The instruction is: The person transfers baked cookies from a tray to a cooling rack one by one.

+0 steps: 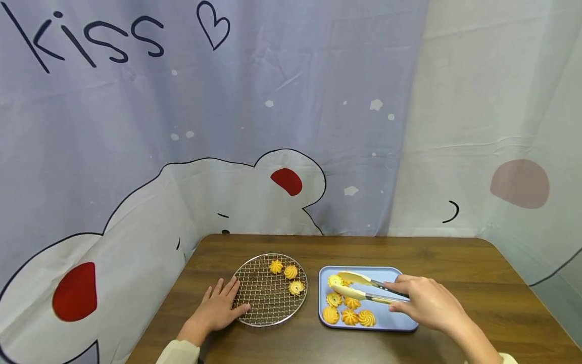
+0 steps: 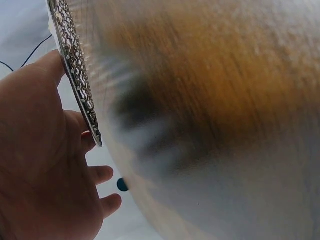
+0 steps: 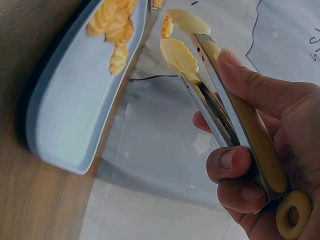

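Note:
My right hand [image 1: 432, 303] grips a pair of tongs [image 3: 250, 135] with cream tips and metal arms. The tips are spread over the left part of a light blue tray [image 1: 391, 316], among several piped butter cookies [image 1: 350, 317]. One cookie [image 3: 167, 27] shows between the tips in the right wrist view; whether they pinch it I cannot tell. With fingers spread, my left hand [image 1: 215, 308] rests against the left rim of a round wire rack [image 1: 261, 303]. Three cookies [image 1: 291, 272] lie on the rack's upper right part.
Both the rack and the tray stand on a brown wooden table [image 1: 364, 247], side by side with a narrow gap. Behind the table hangs a printed curtain [image 1: 273, 126]. A dark cable [image 1: 556, 268] runs along the right side.

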Tool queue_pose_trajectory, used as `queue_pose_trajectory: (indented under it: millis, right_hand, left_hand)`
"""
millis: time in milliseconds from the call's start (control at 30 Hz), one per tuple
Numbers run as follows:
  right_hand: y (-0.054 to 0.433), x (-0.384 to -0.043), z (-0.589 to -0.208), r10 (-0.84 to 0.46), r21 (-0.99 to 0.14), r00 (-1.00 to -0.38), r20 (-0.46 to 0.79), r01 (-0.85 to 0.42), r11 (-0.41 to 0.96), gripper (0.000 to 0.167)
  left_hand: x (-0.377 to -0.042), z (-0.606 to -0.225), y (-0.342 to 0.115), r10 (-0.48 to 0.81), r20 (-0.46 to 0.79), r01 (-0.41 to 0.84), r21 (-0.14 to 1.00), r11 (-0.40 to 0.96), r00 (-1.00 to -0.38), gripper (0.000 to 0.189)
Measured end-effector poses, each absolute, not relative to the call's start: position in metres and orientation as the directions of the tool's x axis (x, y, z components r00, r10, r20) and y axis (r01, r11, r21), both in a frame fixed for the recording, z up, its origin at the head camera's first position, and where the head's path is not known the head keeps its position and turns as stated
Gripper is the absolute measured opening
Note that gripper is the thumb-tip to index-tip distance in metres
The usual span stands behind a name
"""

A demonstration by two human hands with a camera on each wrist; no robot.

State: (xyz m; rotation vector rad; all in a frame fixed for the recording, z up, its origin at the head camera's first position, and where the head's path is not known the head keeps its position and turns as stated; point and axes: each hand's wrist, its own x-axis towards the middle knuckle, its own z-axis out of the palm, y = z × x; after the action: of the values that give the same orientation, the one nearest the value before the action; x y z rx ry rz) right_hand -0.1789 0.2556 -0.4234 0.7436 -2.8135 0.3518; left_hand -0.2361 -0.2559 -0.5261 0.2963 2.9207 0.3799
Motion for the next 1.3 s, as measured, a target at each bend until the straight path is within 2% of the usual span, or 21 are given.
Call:
queue_pose_trajectory:
  millis: [933,1300]
  right_hand:
    - [0.187,-0.215,-0.424,-0.57,-0.193,-0.772,0.281,-0.627,0.754,0.044]
    - [0.149,-0.229,-0.432,-0.549,-0.214,-0.802,0.236,-0.594,0.776,0.047]
  left_hand:
    - [-0.238,-0.53,-0.257,0.233,-0.151,0.187,0.27,0.945,-0.961,0.086]
    - [-0.235,-0.526,-0.256,0.222,-0.149,0.178,0.265,0.948,-0.964,0.085]
